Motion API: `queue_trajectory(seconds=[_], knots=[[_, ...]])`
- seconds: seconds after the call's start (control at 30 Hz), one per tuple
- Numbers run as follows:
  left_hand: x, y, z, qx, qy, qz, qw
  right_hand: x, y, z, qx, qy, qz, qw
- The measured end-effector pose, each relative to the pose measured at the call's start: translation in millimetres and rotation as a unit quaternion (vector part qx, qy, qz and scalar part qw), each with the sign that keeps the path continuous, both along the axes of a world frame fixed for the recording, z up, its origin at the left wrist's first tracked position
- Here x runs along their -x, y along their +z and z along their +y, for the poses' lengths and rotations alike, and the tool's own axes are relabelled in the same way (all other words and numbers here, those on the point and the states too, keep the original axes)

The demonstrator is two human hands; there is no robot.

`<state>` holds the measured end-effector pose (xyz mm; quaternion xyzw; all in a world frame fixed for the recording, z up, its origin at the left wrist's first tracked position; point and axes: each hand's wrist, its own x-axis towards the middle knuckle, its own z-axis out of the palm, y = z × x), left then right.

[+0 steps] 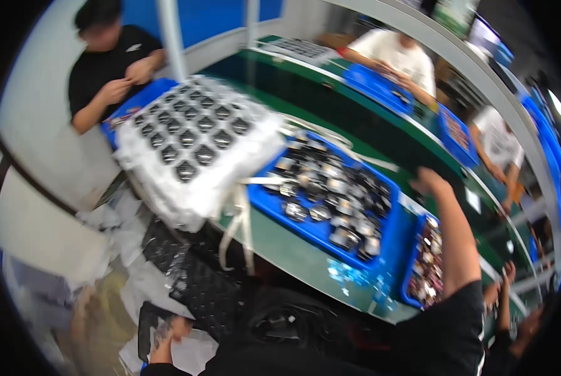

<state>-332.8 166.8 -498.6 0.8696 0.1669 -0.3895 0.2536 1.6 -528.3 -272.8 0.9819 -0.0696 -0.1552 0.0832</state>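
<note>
The picture is blurred by motion. My right hand (429, 182) is raised at the end of a black-sleeved arm, above the far rim of a blue bin (305, 229) of small dark and silver parts. I cannot make out anything in it. My left hand (169, 330) is low at the bottom edge, against the rim of a black tray (144, 332) and white sheets. Whether it grips the tray is unclear. A stack of white trays (193, 135) wrapped in clear film, holding dark parts in rows, lies tilted to the left of the bin.
A second blue bin (423, 271) of parts stands right of the first on the green table (293, 257). Black empty trays (196, 276) are piled below the white stack. A person in black (108, 69) works at far left, others in white (396, 56) across the table.
</note>
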Motion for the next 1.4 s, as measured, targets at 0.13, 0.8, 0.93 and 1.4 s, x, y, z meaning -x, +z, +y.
queue_trajectory(seconds=[0.13, 0.8, 0.93, 1.4], knots=[[-34, 147, -10, 0.03, 0.146, -0.509, 0.848, 12, -17, 15, -0.181, -0.089, -0.027, 0.979], [-231, 266, 9, -0.224, -0.243, -0.594, 0.734, 38, 27, 140, -0.139, 0.168, -0.033, 0.975], [-235, 261, 42, -0.21, -0.373, -0.724, 0.54, 66, 26, 215, -0.101, 0.306, -0.104, 0.941], [-219, 262, -88, -0.091, -0.422, -0.783, 0.448, 91, 17, 384, -0.857, -0.169, 0.163, 0.46]])
